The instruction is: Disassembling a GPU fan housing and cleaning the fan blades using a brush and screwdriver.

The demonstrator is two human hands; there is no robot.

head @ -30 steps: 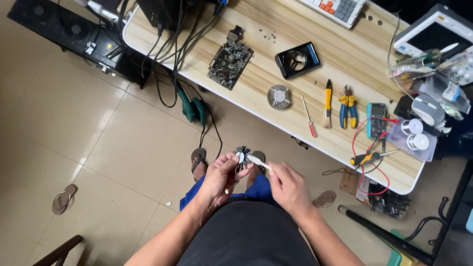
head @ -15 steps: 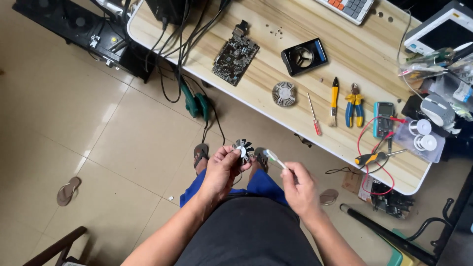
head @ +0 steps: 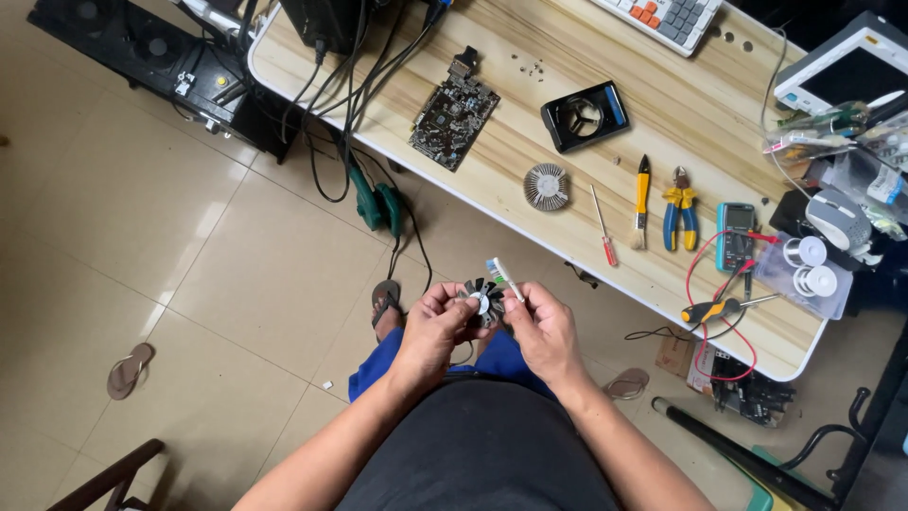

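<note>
Fingers of both hands pinch a small fan (head: 484,301); left hand (head: 433,331) hides its lower blades, right hand (head: 543,329) also grips a toothbrush (head: 503,277).

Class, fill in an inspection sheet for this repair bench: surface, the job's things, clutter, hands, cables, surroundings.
Surface: light wooden table.
Job's things: small fan and toothbrush, held over the lap.
Clutter: circuit board, round heatsink, screwdriver, pliers, multimeter.
Hands: left hand grips the fan; right hand holds the toothbrush.
Cables: black cables hang off the table edge.
Surroundings: tiled floor, loose sandal.
</note>
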